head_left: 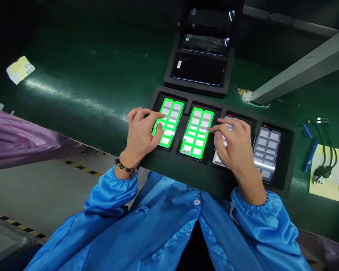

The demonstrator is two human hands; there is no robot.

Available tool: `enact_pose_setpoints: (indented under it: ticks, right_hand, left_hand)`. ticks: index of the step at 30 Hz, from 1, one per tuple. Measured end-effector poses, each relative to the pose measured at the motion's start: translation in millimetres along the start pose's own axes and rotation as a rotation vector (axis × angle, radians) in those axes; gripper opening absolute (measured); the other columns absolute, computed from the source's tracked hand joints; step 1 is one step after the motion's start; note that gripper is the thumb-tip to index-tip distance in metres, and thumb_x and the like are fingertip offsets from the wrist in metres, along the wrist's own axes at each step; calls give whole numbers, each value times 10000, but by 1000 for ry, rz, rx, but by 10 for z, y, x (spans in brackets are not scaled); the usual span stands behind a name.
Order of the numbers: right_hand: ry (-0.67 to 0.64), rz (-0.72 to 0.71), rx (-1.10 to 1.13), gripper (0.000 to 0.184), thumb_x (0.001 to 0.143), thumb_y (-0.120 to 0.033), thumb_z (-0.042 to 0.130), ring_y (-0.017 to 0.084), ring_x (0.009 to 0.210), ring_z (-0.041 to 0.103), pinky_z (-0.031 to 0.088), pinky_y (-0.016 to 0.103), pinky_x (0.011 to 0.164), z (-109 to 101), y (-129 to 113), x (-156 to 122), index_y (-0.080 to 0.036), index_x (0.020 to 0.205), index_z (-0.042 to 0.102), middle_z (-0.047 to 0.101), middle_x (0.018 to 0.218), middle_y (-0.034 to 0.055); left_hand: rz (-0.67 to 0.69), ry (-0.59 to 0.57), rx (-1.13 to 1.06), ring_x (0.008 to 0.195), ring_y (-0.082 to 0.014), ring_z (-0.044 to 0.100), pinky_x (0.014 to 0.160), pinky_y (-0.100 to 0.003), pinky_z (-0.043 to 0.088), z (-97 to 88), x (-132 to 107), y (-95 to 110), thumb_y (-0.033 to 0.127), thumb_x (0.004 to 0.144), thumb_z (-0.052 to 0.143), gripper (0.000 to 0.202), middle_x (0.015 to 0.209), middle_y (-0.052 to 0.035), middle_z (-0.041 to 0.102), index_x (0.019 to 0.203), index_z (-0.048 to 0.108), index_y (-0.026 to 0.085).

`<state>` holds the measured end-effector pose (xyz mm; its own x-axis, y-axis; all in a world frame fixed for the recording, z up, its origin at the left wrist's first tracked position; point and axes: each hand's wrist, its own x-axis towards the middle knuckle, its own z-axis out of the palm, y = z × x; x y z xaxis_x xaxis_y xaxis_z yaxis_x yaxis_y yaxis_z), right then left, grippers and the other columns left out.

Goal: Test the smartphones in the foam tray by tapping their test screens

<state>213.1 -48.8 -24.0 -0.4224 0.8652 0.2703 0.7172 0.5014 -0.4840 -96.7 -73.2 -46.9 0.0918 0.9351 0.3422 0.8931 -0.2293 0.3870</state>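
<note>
A dark foam tray (pixel 288 158) in front of me holds several smartphones in a row. My left hand (pixel 142 131) hovers with fingers apart over the leftmost smartphone (pixel 173 122), its index fingertip at the screen. This screen shows bright green bands with white and grey blocks. The second smartphone (pixel 197 131) has the same green pattern. At its right edge is the index fingertip of my right hand (pixel 234 145); whether it touches, I cannot tell. That hand, fingers spread, partly covers the third smartphone (pixel 219 160). The rightmost smartphone (pixel 267 152) has grey blocks on its screen.
Behind stands another dark foam tray (pixel 196 89) with dark-screened phones. A grey metal post (pixel 299 67) rises at the right. Cables (pixel 324 165) lie on yellow paper (pixel 326 188) beside a blue pen (pixel 310 156). A yellow paper scrap (pixel 20 70) is far left on the green table (pixel 101 67).
</note>
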Motion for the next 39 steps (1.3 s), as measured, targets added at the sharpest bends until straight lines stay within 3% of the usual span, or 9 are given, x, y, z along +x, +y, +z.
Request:
enact_pose_setpoints:
  ticks: [5, 8, 13, 17, 19, 24, 31, 35, 39]
  right_hand:
    - [38, 11, 11, 282, 1098, -250, 473, 329, 1315, 712, 443, 618, 1213, -45, 46, -13, -284, 1094, 753, 815, 1178, 85]
    - [6, -24, 46, 265, 1089, -248, 493, 323, 1322, 706, 449, 605, 1215, -33, 9, -2, -282, 1098, 756, 808, 1242, 88]
    - [-101, -91, 105, 280, 1077, -218, 497, 308, 1321, 713, 448, 594, 1224, -27, 42, -44, -286, 1122, 765, 831, 1145, 67]
    - [-40, -54, 75, 280, 1076, -212, 498, 318, 1295, 728, 450, 612, 1218, -44, 79, -57, -297, 1099, 764, 836, 1122, 62]
    - [-40, -43, 69, 282, 1084, -219, 489, 327, 1323, 713, 463, 604, 1200, -22, 26, -8, -285, 1160, 753, 828, 1193, 83]
    - [-194, -109, 73, 339, 1109, -203, 425, 340, 1497, 600, 448, 582, 1203, 143, -207, 181, -230, 1344, 669, 815, 1300, 118]
    - [-145, -29, 15, 301, 1108, -199, 403, 341, 1446, 632, 411, 618, 1243, 58, -187, 189, -255, 1233, 671, 829, 1246, 101]
    - [-137, 12, 11, 316, 1103, -211, 394, 356, 1471, 614, 422, 645, 1234, -37, -166, 275, -261, 1259, 663, 820, 1267, 114]
    - [-148, 9, 46, 334, 1094, -217, 383, 363, 1482, 599, 427, 648, 1231, 12, -155, 394, -253, 1271, 664, 811, 1296, 124]
  left_hand:
    - [170, -140, -75, 1228, -297, 672, 1239, -565, 357, 35, 64, 104, 264, 1031, 476, 352, 1146, -57, 812, 1298, 704, 271]
    - [218, -100, -104, 1237, -291, 687, 1242, -548, 368, 41, 70, 125, 264, 1031, 491, 362, 1153, -52, 811, 1320, 709, 281]
    - [39, 128, -77, 1166, -291, 700, 1198, -538, 399, 12, 33, 86, 265, 1037, 494, 311, 1155, -54, 798, 1229, 739, 271]
    - [-106, 185, -66, 1142, -307, 692, 1153, -546, 408, 16, 30, 70, 227, 1017, 513, 254, 1142, -47, 811, 1150, 725, 267]
    - [-130, 183, -76, 1147, -313, 691, 1157, -553, 400, 24, 35, 75, 218, 1011, 519, 239, 1138, -45, 814, 1137, 715, 271]
    - [-141, 160, -76, 1165, -321, 685, 1174, -561, 387, 26, 32, 101, 217, 1017, 504, 245, 1153, -60, 799, 1138, 712, 264]
    - [-171, 113, -60, 1195, -313, 672, 1152, -551, 391, -4, 59, 116, 206, 1022, 493, 283, 1199, -58, 800, 1184, 718, 261]
    - [-157, 54, -60, 1258, -318, 644, 1173, -551, 380, 3, 131, 89, 220, 1011, 517, 308, 1293, -61, 789, 1254, 700, 262]
    - [-141, -23, -31, 1300, -335, 609, 1197, -562, 368, 31, 188, 50, 243, 1014, 508, 339, 1308, -71, 781, 1313, 667, 261]
